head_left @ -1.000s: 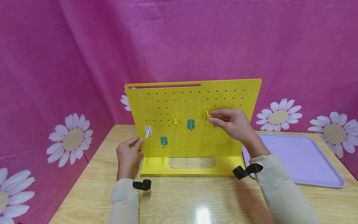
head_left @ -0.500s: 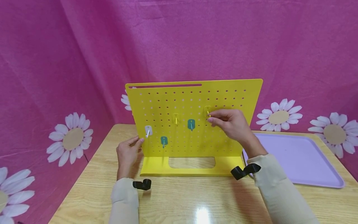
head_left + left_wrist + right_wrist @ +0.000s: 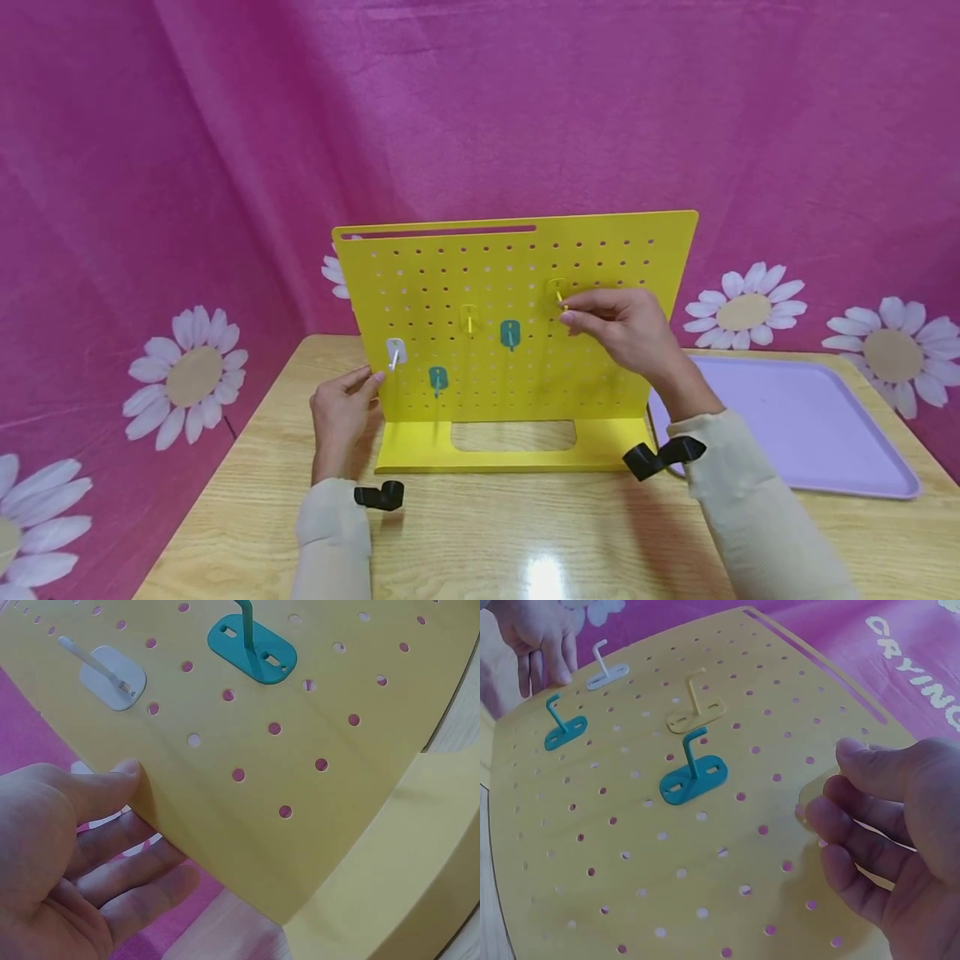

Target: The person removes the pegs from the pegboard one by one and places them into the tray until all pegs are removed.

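A yellow pegboard (image 3: 487,400) stands upright on its own base. My left hand (image 3: 342,412) grips its lower left edge, thumb on the front face and the other fingers behind, as the left wrist view shows. With thumb and fingertips, my right hand (image 3: 628,332) pinches the stem of a yellow hook (image 3: 557,292) at the board's upper right. In the right wrist view the fingers hide most of that hook; whether its pegs sit in the holes cannot be seen. Fixed elsewhere on the board are a white hook (image 3: 397,351), another yellow hook (image 3: 469,320) and two teal hooks (image 3: 510,334).
A lilac tray (image 3: 795,425) lies on the wooden table (image 3: 465,533) at the right, partly behind my right forearm and the board. A pink curtain (image 3: 480,108) with white flowers hangs behind the table and along its left side.
The yellow hook in my right fingers has shifted slightly upward against the board, and its stem angles more to the right. My left hand keeps its place on the edge.
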`<state>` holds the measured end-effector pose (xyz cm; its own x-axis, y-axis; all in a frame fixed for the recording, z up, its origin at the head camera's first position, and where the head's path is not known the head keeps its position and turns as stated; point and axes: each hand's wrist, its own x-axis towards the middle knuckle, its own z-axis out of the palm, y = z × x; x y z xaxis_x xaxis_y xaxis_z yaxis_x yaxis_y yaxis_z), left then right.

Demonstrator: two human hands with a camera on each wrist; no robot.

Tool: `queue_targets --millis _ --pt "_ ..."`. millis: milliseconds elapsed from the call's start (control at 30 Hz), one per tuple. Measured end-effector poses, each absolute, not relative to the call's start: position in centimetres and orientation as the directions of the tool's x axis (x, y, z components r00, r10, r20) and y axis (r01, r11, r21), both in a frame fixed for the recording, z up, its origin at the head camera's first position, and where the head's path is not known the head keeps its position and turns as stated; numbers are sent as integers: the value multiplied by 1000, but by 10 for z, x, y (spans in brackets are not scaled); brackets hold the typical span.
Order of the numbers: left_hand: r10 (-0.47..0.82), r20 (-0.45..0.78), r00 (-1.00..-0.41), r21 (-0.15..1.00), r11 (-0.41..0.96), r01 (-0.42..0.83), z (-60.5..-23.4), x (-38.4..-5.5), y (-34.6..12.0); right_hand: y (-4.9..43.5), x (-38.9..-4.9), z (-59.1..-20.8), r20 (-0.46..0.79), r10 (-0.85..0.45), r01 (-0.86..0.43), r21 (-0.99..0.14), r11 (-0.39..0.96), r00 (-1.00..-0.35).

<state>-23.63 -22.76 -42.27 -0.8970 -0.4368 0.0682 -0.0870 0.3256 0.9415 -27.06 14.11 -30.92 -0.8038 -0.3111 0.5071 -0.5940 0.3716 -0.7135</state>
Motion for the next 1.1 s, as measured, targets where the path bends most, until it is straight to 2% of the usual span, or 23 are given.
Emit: queue_targets --millis 633,867,1100 --pt "-447 57 -893 939 328 -104 -422 -237 -226 188 -252 -311 563 -292 -631 -642 435 -773" --pt "-441 69 -895 932 348 -100 -422 -237 -226 214 -244 -319 624 -267 -668 -596 446 -735" --pt "-446 64 -893 931 348 -107 -422 -237 -226 237 -236 -328 590 -235 -621 -623 476 -772"
